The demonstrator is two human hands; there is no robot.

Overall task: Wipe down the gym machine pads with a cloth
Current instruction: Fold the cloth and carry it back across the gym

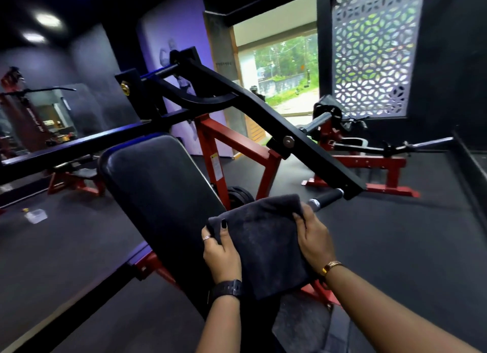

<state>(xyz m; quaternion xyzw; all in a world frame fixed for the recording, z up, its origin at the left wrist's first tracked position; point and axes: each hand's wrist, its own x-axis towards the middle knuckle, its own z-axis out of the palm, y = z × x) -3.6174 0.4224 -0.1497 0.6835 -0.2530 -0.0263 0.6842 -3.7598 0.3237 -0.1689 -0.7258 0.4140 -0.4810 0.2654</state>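
My left hand [222, 252] and right hand [313, 240] pinch opposite edges of the folded dark grey cloth [266, 244]; a loose pinch could drop it off the black padded backrest [160, 189].

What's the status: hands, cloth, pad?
Both gripping: left hand and right hand hold the folded dark grey cloth. Cloth at lower end of the black padded backrest; contact unclear. Close beside right hand: black handle grip.

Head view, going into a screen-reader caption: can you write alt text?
A person's left hand and right hand grip opposite edges of a dark grey cloth, held in front of the lower end of a black back pad on a red-and-black gym machine.
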